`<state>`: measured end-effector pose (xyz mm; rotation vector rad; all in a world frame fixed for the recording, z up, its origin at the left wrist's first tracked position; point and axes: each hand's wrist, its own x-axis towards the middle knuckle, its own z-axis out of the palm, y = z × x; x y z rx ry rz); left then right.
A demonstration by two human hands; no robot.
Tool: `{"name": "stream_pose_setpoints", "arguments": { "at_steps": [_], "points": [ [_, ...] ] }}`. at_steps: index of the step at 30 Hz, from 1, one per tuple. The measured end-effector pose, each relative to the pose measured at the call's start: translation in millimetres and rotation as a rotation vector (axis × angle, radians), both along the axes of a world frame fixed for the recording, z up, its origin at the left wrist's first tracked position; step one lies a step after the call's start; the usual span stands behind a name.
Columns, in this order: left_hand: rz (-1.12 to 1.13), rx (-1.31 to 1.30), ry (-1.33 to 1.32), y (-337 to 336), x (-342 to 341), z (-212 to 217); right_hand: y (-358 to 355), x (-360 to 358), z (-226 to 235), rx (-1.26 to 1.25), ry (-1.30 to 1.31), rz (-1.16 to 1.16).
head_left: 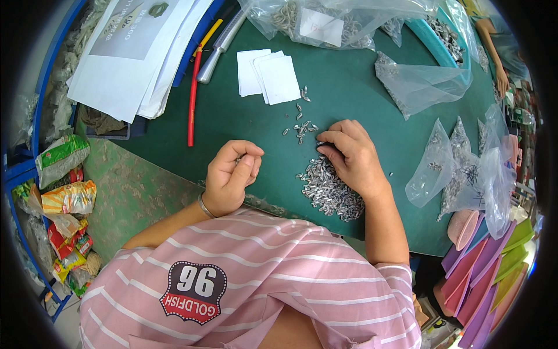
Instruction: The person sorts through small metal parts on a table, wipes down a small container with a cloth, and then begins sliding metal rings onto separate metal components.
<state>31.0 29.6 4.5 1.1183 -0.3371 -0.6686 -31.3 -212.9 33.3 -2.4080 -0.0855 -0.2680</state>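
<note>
Silvery heap of small metal pieces under right hand — fingers pinching some — left hand loosely curled.

Bare green mat lies open above my hands, middle of frame. Paper slips block upper centre, bags crowd the right, a red tube bars the left.

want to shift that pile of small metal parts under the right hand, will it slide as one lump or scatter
Likely scatters: the pile is loose separate bits, with strays already spread on the smooth green mat. Each looks tiny and light, so they probably need pinching or sweeping.
</note>
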Motion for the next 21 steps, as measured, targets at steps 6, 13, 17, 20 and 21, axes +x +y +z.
{"name": "stream_pose_setpoints", "arguments": {
  "at_steps": [6,13,17,20,21],
  "points": [
    [-0.009,-0.009,0.0,0,0,0,-1,-2,-4,0.089,0.002,-0.023],
    [-0.012,-0.044,0.027,1,0,-1,-8,3,11,0.246,0.09,0.2],
    [-0.001,-0.012,0.025,1,0,0,7,16,7,0.015,-0.056,0.009],
    [-0.008,-0.003,0.025,1,1,1,6,16,-2,-0.084,-0.041,0.032],
    [-0.015,-0.011,0.026,1,2,0,5,16,-3,-0.1,-0.029,0.043]
  ]
}}
